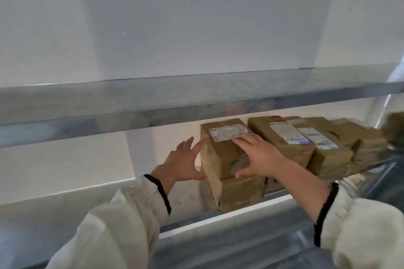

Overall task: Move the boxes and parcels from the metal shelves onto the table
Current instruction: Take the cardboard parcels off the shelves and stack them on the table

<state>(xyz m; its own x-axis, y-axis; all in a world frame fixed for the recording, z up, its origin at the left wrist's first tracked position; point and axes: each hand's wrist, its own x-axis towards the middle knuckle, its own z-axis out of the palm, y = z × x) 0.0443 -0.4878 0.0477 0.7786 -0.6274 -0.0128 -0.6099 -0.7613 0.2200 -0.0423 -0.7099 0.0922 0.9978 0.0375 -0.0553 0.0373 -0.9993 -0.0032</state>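
The right hand (259, 157) covers one corner of the white printed label (226, 133) on the brown cardboard box (219, 155) between it and the left hand (184, 164). The label's print is too blurred to read. Beyond the right hand, the farthest brown taped parcels (369, 140) smear into blur. Both cream sleeves (122, 225) are cut off by the bottom edge.

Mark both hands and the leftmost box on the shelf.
left hand (182, 160): head view, back of the hand.
right hand (260, 155): head view, back of the hand.
leftmost box (218, 152): head view, bare brown top face.
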